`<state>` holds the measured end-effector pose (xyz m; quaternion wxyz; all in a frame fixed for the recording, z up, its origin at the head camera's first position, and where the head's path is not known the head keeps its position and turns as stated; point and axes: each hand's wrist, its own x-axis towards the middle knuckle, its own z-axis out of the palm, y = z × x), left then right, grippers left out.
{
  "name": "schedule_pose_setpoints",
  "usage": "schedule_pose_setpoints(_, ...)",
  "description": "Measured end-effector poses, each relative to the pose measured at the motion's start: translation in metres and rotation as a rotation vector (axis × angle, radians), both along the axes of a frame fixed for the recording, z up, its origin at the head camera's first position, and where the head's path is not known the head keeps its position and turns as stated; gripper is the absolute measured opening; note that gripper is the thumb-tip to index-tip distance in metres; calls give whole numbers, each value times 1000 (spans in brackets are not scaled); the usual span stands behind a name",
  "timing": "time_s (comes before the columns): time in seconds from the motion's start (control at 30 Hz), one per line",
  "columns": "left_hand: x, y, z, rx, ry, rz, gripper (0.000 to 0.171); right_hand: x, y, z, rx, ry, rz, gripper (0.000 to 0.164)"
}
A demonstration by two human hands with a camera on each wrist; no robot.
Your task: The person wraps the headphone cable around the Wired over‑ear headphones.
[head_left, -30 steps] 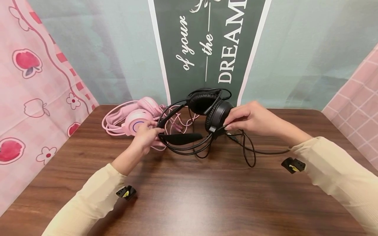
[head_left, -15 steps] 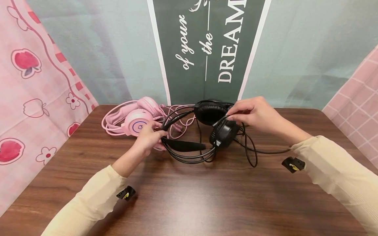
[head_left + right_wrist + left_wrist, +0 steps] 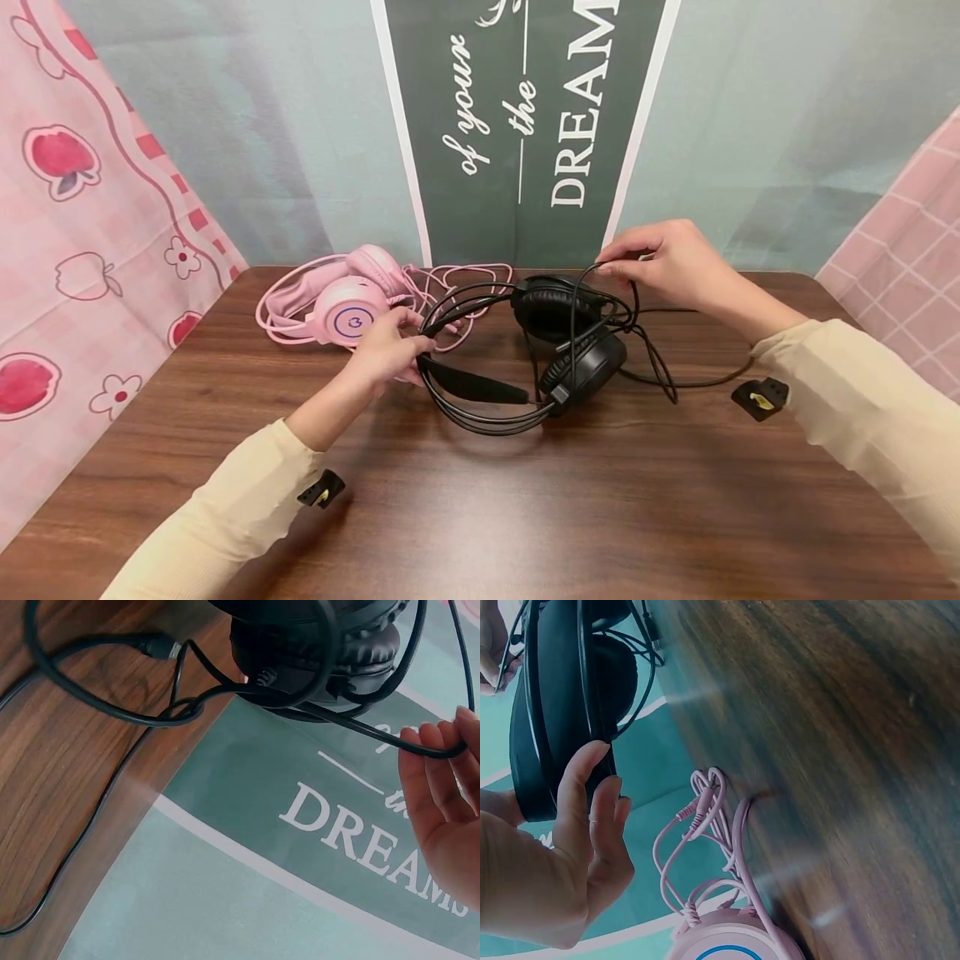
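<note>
A pair of black headphones [image 3: 585, 375] is tilted over the middle of the table, its two ear cups toward the right. My left hand [image 3: 386, 346] grips the headband [image 3: 559, 697] at its left end, thumb and fingers on either side. At the upper right my right hand [image 3: 667, 258] pinches a loop of the black headphone cable [image 3: 576, 333], raised beside the far ear cup [image 3: 555, 310]. In the right wrist view the cable [image 3: 375, 733] runs across the fingers, and a connector plug [image 3: 159, 646] hangs over the wood.
Pink headphones [image 3: 348, 308] with a coiled pink cable [image 3: 472, 279] lie at the back left, just behind my left hand. A dark wooden table [image 3: 480, 517] meets a hanging cloth [image 3: 300, 167] at its back edge. Patterned pink cloth [image 3: 75, 275] stands at the left side.
The black headphones have come down and a little toward me, held by the left hand. My right hand has left the ear cup, moving up and right with the cable.
</note>
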<state>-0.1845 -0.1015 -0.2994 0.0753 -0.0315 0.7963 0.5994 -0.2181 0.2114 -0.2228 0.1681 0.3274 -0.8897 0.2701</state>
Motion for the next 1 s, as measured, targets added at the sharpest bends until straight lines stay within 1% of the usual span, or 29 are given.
schedule_pose_setpoints(0.17, 1, 1, 1, 5, -8, 9, 26, 2, 1, 2, 25, -13, 7, 4)
schedule_pose_setpoints(0.2, 1, 1, 1, 7, -12, 13, 26, 2, 1, 3, 28, -15, 20, 4)
schedule_pose_setpoints(0.27, 0, 0, 1, 19, -23, 18, 25, 3, 1, 3, 26, -48, 55, 5)
schedule_pose_setpoints(0.4, -1, -1, 0, 46, -37, 24, 25, 5, -2, 2, 9, -114, 157, 4)
schedule_pose_setpoints(0.43, -2, -1, -1, 51, -40, 25, 25, 6, -3, 2, -1, -130, 168, 4)
schedule_pose_setpoints(0.57, -3, -2, -1, 51, -50, 28, 24, 8, -8, 4, -30, -127, 185, 4)
schedule_pose_setpoints(0.73, -2, -2, -2, 32, -49, 31, 25, 12, -10, 12, -47, -97, 160, 5)
schedule_pose_setpoints(0.87, -1, -4, -3, 20, -40, 23, 25, 13, -6, 19, -66, -119, 80, 7)
schedule_pose_setpoints(1.0, 0, -8, -3, 1, -32, -14, 24, 10, 4, 22, -46, -146, -12, 7)
